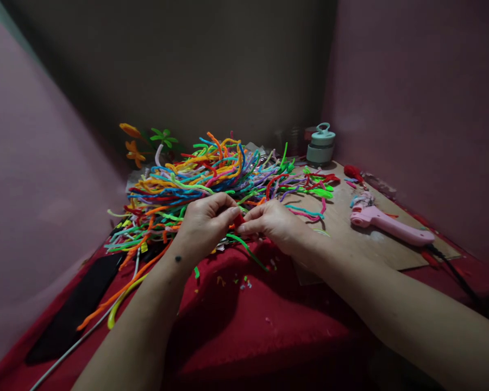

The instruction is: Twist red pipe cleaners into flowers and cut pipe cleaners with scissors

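Nearest, small scraps dot the red cloth; just beyond them the left hand and right hand meet, fingers curled nearly closed, both pinching a short red pipe-cleaner piece at the fingertips; the step looks like twisting it; any further turn calls for a firm two-sided pinch; behind lies the tangled pipe-cleaner pile; a pink glue gun rests to the right.

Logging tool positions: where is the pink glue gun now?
In the head view, the pink glue gun lies on the brown board at the right, past the right hand and right of the pipe cleaner pile.
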Tool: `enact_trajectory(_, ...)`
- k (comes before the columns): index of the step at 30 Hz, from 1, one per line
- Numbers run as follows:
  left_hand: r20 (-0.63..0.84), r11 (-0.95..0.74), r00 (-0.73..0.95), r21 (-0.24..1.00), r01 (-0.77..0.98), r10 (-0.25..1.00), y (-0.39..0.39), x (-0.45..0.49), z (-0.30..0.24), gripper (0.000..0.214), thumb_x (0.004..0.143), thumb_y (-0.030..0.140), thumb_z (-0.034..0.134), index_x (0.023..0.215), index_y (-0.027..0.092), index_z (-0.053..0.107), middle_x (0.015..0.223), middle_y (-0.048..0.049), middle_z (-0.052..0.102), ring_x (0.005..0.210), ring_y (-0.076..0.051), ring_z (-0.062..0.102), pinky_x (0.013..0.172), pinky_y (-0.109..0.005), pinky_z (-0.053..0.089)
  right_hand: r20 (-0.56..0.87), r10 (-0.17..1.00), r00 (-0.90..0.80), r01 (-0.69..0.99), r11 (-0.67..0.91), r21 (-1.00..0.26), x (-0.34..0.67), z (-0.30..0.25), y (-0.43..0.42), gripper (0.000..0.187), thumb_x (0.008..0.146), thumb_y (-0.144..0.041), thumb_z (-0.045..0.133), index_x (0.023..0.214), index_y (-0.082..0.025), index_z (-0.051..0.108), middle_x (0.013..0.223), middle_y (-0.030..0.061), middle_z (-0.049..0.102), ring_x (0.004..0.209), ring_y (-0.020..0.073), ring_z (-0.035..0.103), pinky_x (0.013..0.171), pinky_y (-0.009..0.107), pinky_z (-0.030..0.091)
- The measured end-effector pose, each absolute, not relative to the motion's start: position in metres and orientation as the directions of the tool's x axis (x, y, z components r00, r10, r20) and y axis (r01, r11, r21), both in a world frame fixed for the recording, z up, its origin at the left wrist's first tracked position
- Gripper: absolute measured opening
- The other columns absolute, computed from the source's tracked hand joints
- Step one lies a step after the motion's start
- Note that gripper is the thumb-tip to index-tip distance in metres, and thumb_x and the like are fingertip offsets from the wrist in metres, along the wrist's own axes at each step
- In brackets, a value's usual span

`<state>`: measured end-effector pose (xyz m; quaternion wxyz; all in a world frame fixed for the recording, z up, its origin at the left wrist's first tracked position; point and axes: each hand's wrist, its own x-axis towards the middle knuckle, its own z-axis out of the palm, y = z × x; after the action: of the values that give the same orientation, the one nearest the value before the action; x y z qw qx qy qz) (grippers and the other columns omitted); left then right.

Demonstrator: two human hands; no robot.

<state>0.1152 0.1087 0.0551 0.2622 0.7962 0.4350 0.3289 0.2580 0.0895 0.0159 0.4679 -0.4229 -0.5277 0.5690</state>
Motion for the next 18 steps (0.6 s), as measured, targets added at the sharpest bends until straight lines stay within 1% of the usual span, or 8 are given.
enact_trajectory(3,0.327,-0.516,0.409,0.66,0.546,0.852,0.1091,0.1151,0.0543,0.011,0.073,0.02,0.055,0.064,0.015,0.058,0.048,0.0053,0.047,0.044,-0.006,0.038,0.042,-0.017,0.03,0.011,0.976,-0.218,-0.117,-0.015,-0.993,0.2573,0.0127,0.0908,0.014,0.056,-0.016,0.063,0.045,-0.014,0.055,0.037,-0.0056,0.043,0.037,0.0058,0.035,0.041,0.024,0.025)
enact_trajectory(6,0.357,-0.536,0.404,0.634,0.557,0.842,0.1095,0.1163,0.0516,0.01,0.073,0.02,0.055,0.065,0.015,0.058,0.054,0.0032,0.054,0.049,-0.007,0.043,0.046,-0.017,0.034,0.026,0.975,-0.219,-0.134,-0.004,-0.991,0.2574,0.0106,0.0922,0.015,0.056,-0.018,0.064,0.045,-0.014,0.055,0.037,-0.0054,0.043,0.036,0.0062,0.036,0.041,0.024,0.025)
enact_trajectory(8,0.373,-0.535,0.387,0.646,0.544,0.843,0.1095,0.1179,0.0493,0.01,0.074,0.021,0.054,0.067,0.015,0.058,0.058,0.0022,0.057,0.052,-0.008,0.046,0.047,-0.017,0.036,0.035,0.975,-0.222,-0.155,0.0,-0.988,0.2576,0.0112,0.0925,0.015,0.056,-0.018,0.065,0.045,-0.013,0.055,0.037,-0.005,0.044,0.036,0.0062,0.036,0.041,0.024,0.025)
enact_trajectory(10,0.375,-0.51,0.351,0.696,0.506,0.858,0.1096,0.1196,0.0478,0.01,0.074,0.021,0.055,0.067,0.015,0.058,0.059,0.0021,0.058,0.051,-0.007,0.047,0.047,-0.017,0.036,0.027,0.976,-0.218,-0.177,-0.013,-0.984,0.2577,0.0132,0.0923,0.016,0.056,-0.019,0.065,0.045,-0.013,0.055,0.037,-0.0048,0.044,0.036,0.006,0.036,0.04,0.024,0.025)
enact_trajectory(12,0.326,-0.444,0.318,0.779,0.444,0.89,0.1105,0.1201,0.0477,0.01,0.074,0.022,0.056,0.067,0.015,0.057,0.056,0.0028,0.056,0.047,-0.006,0.043,0.043,-0.017,0.033,0.002,0.979,-0.206,-0.192,-0.039,-0.981,0.2578,0.0152,0.0921,0.017,0.056,-0.019,0.065,0.045,-0.013,0.054,0.037,-0.0047,0.044,0.035,0.0058,0.036,0.04,0.023,0.024)
enact_trajectory(15,0.135,-0.267,0.374,0.906,0.328,0.918,0.1132,0.1178,0.0497,0.014,0.073,0.029,0.059,0.072,0.015,0.059,0.054,0.0037,0.054,0.039,-0.004,0.035,0.036,-0.016,0.025,-0.01,0.982,-0.189,-0.175,-0.044,-0.983,0.2579,0.0159,0.0923,0.016,0.056,-0.017,0.064,0.045,-0.013,0.054,0.037,-0.0044,0.044,0.035,0.0056,0.035,0.038,0.023,0.023)
enact_trajectory(17,0.037,-0.177,0.433,0.941,0.288,0.9,0.1147,0.116,0.0503,0.018,0.071,0.032,0.061,0.074,0.015,0.06,0.052,0.0041,0.052,0.037,-0.003,0.032,0.035,-0.017,0.02,-0.003,0.982,-0.189,-0.162,-0.034,-0.986,0.258,0.0149,0.0926,0.014,0.057,-0.015,0.063,0.046,-0.013,0.054,0.038,-0.0041,0.045,0.035,0.0055,0.036,0.038,0.023,0.023)
enact_trajectory(18,0.033,-0.171,0.432,0.943,0.286,0.901,0.1148,0.1157,0.0499,0.018,0.071,0.032,0.061,0.072,0.014,0.061,0.05,0.0044,0.051,0.037,-0.003,0.031,0.035,-0.017,0.02,0.001,0.981,-0.193,-0.161,-0.03,-0.987,0.258,0.0143,0.0927,0.014,0.058,-0.015,0.063,0.047,-0.013,0.054,0.038,-0.0041,0.046,0.035,0.0054,0.036,0.038,0.023,0.023)
